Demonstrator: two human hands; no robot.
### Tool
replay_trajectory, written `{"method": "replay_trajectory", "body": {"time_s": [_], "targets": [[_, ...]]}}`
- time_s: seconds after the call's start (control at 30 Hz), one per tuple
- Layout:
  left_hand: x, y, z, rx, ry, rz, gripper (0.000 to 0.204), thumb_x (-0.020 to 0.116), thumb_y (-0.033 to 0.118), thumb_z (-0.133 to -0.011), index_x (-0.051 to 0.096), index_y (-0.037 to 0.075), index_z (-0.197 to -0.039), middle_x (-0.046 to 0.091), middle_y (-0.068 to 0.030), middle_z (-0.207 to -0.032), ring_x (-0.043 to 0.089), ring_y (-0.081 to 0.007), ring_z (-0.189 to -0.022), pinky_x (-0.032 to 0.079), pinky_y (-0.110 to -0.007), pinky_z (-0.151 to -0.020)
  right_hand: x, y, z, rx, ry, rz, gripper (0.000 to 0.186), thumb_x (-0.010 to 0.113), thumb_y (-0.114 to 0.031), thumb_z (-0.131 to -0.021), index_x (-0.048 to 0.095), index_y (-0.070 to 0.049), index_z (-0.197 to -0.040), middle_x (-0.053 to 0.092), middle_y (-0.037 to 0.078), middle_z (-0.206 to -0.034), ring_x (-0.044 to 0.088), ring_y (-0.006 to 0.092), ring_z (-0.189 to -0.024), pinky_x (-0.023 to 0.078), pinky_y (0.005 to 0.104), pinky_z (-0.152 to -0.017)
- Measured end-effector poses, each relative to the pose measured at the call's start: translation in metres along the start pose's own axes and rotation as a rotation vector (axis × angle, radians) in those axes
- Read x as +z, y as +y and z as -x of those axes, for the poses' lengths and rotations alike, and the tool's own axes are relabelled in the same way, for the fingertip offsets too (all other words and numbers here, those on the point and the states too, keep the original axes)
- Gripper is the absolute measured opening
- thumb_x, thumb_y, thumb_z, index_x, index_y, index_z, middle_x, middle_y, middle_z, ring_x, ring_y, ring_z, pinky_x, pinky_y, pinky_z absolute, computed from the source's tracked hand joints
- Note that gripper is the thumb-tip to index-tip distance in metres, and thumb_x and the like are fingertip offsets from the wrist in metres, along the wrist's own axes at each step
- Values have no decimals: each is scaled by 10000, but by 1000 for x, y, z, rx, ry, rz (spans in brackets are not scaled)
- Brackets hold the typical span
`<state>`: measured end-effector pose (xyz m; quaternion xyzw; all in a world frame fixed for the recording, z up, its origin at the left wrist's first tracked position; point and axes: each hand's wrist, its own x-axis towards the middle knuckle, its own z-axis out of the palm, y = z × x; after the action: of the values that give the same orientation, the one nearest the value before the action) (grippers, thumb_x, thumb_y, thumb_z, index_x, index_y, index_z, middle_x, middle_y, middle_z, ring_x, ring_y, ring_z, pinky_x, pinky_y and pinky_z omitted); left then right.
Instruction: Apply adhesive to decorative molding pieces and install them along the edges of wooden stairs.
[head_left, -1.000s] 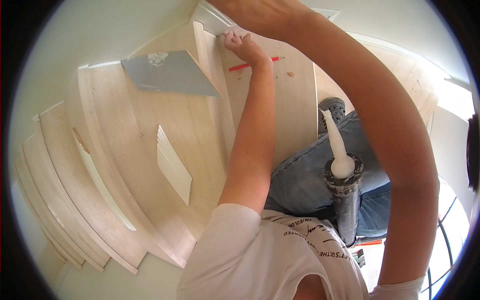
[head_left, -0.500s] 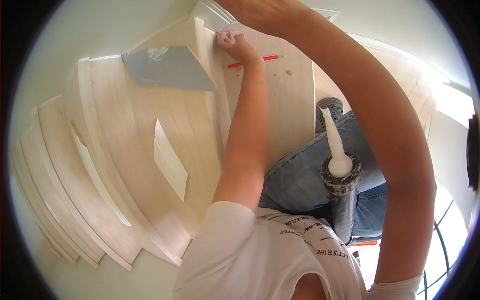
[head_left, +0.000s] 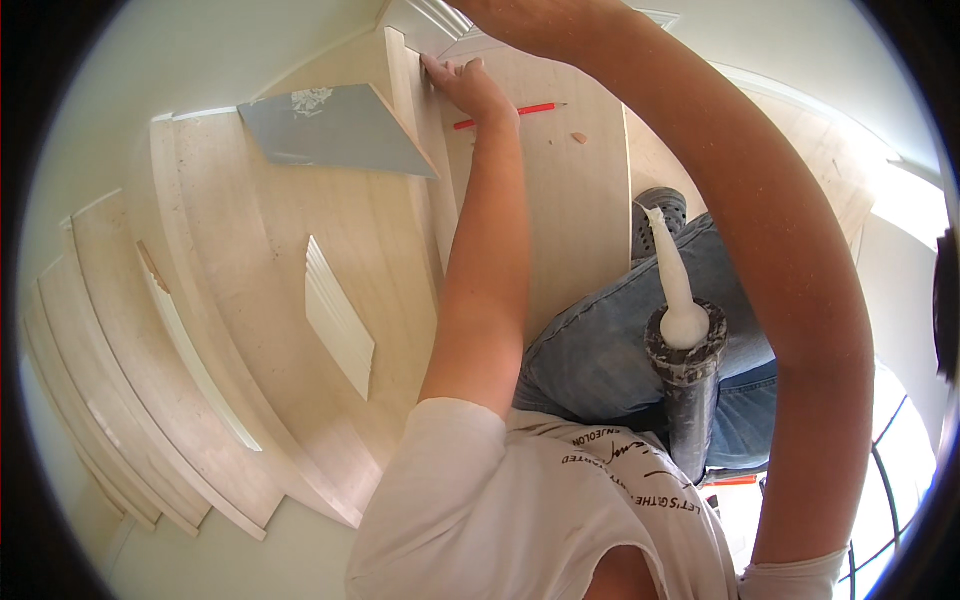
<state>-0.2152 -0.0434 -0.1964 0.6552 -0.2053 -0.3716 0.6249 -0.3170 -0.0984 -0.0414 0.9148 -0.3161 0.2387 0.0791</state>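
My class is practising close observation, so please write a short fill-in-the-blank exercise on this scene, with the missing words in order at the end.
1. The hand whose fingers show, near the skirting, is the person's ____ hand.
2. The pencil lying on the tread is ____.
3. The smeared board is ____.
4. The nozzle on the dark tube is ____.

Missing words: left; red; grey; white.
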Motion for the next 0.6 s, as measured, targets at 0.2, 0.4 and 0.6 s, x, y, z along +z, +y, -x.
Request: {"method": "replay_trajectory", "body": {"time_s": [0.2,0.4,0.6], "targets": [[5,-1,-3,-28,48,72,739,455,-65,-826,254,45,-1528,301,-172,-1504,377,-305,-1363,351,-385,-1115,-1,-2,-1,37,-16,-61,413,581,-134,-959,488,27,-1328,558,184,-1347,545,296,-1282,462,381,-1090],[11,-4,-2,-15,54,-62,776,453,-76,-831,201,54,-1554,335,-178,-1470,387,-309,-1339,349,-411,-1109,0,0,0,36,9,-75,396,597,-129,-951,500,32,-1300,587,203,-1310,554,310,-1276,451,398,-1103],[4,-13,-14,10,103,-22,724,477,-98,-825,279,41,-1508,396,-151,-1390,459,-299,-1278,396,-377,-1062,-4,5,-4,-4,21,-83,375,602,-117,-954,509,38,-1282,590,215,-1312,570,321,-1258,456,406,-1103]]}}
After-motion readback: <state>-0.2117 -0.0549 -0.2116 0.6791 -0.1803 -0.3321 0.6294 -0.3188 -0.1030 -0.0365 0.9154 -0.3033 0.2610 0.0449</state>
